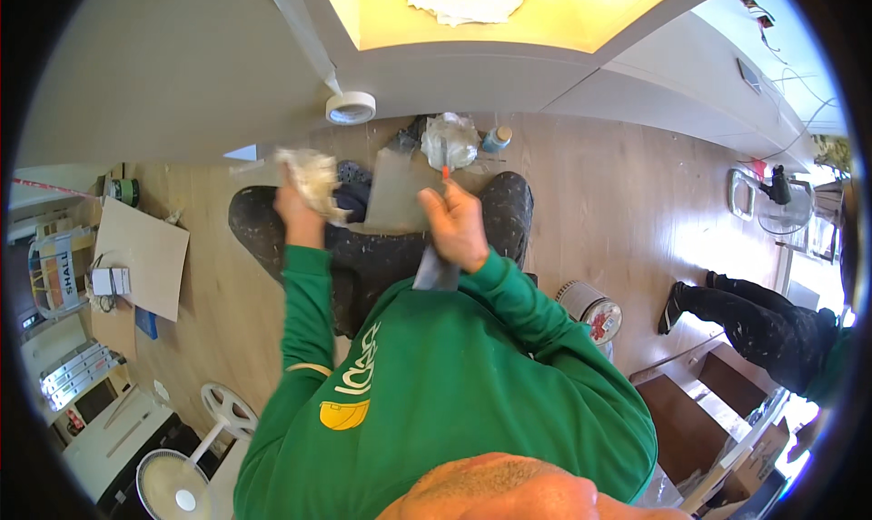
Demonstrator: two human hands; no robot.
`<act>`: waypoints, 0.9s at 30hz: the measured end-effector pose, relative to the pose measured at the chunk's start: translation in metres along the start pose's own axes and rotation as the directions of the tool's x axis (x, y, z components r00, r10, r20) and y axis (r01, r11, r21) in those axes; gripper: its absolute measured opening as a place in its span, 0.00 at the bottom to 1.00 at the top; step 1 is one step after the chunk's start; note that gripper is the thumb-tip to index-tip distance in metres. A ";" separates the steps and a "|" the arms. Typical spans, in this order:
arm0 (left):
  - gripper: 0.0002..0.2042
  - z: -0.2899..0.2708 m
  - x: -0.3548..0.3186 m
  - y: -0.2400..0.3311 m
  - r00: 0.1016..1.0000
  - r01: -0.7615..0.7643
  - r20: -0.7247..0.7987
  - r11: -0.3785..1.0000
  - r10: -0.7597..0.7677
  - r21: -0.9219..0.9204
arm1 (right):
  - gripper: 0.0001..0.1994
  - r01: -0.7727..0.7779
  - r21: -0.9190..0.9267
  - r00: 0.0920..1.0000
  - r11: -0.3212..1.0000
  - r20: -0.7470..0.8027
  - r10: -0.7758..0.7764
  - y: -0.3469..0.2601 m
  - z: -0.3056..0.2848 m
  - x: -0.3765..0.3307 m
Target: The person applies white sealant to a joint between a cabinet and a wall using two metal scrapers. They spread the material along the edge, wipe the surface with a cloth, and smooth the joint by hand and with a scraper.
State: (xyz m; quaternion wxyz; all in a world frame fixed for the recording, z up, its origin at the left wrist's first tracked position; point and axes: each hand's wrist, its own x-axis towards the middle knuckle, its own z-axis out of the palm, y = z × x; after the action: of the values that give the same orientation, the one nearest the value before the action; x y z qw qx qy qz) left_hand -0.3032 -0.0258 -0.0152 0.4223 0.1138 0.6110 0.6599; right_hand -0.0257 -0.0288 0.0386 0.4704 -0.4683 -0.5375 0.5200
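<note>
My left hand is closed round a crumpled cream rag, its edges blurred, over my left knee. In front of my lap my right hand grips a putty knife, its wide metal blade pointing back toward my sweater; the handle is hidden in the fingers. Just beyond those fingers is an orange-ended tool, its grey part lying over a plastic-wrapped tub. Between my knees rests a flat grey sheet. A small bottle stands right of the tub.
A roll of masking tape hangs from a strip on the white panel, below a lit niche. Behind my right arm stands a paint bucket. Another person's legs are at the right. A fan and boards stand left.
</note>
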 end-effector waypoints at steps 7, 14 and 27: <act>0.32 0.003 -0.042 0.098 0.945 0.106 0.321 0.985 -0.059 -0.133 | 0.12 -0.443 0.183 0.896 0.878 0.062 0.439 0.101 -0.060 0.052; 0.30 -0.009 -0.080 0.048 0.923 0.304 0.292 0.939 -0.250 -0.158 | 0.19 -0.633 0.036 0.770 0.774 -0.075 0.633 0.253 -0.017 0.081; 0.34 0.011 -0.095 0.033 0.886 0.455 0.228 0.853 -0.404 -0.255 | 0.39 -0.665 -0.201 0.630 0.720 -0.668 0.395 0.233 -0.080 0.114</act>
State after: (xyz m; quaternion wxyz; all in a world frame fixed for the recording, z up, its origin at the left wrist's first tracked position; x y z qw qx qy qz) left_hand -0.2508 -0.0808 0.0522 0.6209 -0.0369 0.4756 0.6220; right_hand 0.0432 0.0982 -0.1907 0.3154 -0.8353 -0.2999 0.3361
